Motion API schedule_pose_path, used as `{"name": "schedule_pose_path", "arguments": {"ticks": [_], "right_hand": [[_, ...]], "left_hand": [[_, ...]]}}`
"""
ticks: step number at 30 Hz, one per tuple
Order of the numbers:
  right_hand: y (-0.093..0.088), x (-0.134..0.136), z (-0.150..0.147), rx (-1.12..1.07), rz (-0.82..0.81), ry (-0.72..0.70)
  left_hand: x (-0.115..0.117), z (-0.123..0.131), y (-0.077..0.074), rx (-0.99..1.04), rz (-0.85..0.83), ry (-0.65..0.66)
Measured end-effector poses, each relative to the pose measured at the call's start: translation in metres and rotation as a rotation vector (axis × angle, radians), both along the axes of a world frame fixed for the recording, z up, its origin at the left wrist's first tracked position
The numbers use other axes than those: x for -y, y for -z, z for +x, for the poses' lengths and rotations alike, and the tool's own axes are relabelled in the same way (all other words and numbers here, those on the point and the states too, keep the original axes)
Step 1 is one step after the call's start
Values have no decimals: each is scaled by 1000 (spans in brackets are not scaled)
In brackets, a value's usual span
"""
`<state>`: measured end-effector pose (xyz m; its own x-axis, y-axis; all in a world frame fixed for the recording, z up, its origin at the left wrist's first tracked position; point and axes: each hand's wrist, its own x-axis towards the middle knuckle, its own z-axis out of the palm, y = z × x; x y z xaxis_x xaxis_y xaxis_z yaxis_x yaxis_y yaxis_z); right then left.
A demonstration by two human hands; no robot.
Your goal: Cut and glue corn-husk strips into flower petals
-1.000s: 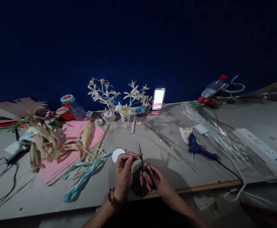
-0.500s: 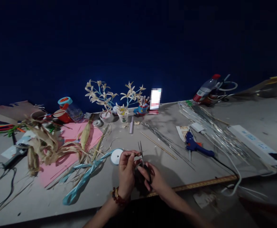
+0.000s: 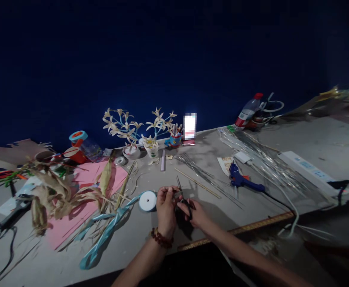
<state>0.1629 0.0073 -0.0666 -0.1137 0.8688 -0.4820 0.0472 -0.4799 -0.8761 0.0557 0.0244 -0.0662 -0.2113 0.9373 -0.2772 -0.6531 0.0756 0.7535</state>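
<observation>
Both hands are close together over the table's front edge. My right hand [image 3: 195, 212] is wrapped round the black handles of a pair of scissors [image 3: 179, 185], whose blades point away from me. Beside the blades, my left hand [image 3: 166, 203] has its fingers pinched together; what they hold is too small and dark to make out. A bead bracelet [image 3: 161, 238] circles the left wrist. Just left of that hand lies a white spool [image 3: 147, 201] with light blue ribbon [image 3: 108, 235] trailing off it.
Dry corn husks [image 3: 53, 195] lie on pink paper [image 3: 69, 225] at left. Potted husk flowers [image 3: 152, 150] and a lit phone [image 3: 190, 126] stand at the back. To the right are metal wires [image 3: 207, 175], a blue glue gun [image 3: 243, 181], a power strip [image 3: 307, 173] and a bottle [image 3: 249, 111].
The view has shifted slightly, and both hands appear a little farther right. The scissor blades look closer together than before. My right hand keeps its hold on the handles.
</observation>
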Motion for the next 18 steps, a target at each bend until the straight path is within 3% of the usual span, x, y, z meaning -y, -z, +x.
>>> {"name": "schedule_pose_path", "arguments": {"ticks": [8, 18], "right_hand": [[-25, -20, 11, 45, -142, -36], [-6, -27, 13, 80, -212, -15]], "left_hand": [[-21, 7, 12, 7, 2, -20], [-27, 11, 21, -75, 1, -40]]}}
